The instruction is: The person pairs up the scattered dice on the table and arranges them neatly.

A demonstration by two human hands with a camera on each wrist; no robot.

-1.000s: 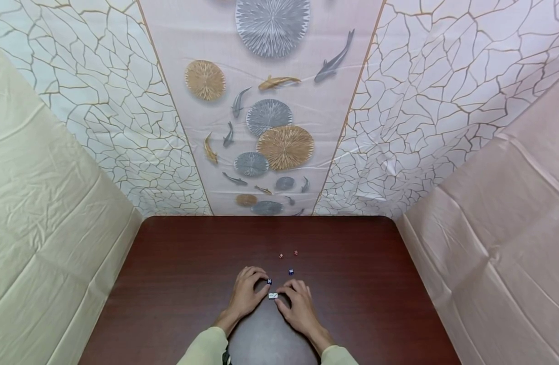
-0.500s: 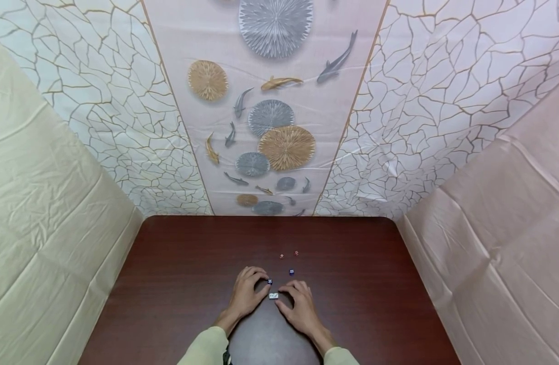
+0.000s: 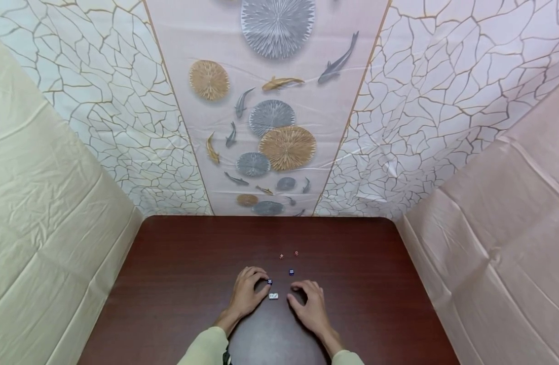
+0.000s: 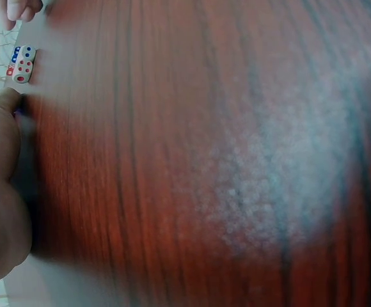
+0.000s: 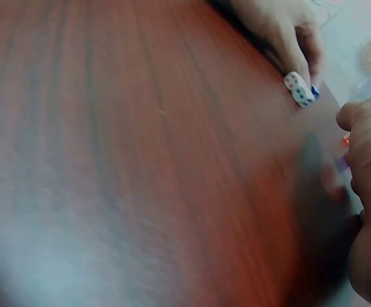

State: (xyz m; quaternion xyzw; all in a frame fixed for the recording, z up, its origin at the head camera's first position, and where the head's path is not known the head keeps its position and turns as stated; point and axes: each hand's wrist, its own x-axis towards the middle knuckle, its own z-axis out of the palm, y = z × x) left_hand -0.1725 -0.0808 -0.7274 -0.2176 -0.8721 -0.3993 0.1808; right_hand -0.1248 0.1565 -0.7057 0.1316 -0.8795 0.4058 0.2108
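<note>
My left hand (image 3: pixel 248 294) pinches a dark blue die (image 3: pixel 269 282) between thumb and index fingertips, low on the table. Just in front of that thumb, two white dice (image 3: pixel 273 296) lie side by side, touching; the right wrist view shows red and blue pips on these white dice (image 5: pixel 299 89). To their right, my right hand (image 3: pixel 310 306) holds nothing; its fingers are bent with a gap between thumb and index, apart from the white dice. A second blue die (image 3: pixel 291 272) rests beyond the right hand's fingertips.
Two small red dice (image 3: pixel 289 254) lie farther back, spaced apart. The dark reddish-brown table (image 3: pixel 192 253) ends at patterned cloth (image 3: pixel 279 152) behind it, with plain cloth walls on both sides.
My right hand has moved away from the white dice, to the right. The left hand and the dice keep their places; the head view has shifted slightly.
</note>
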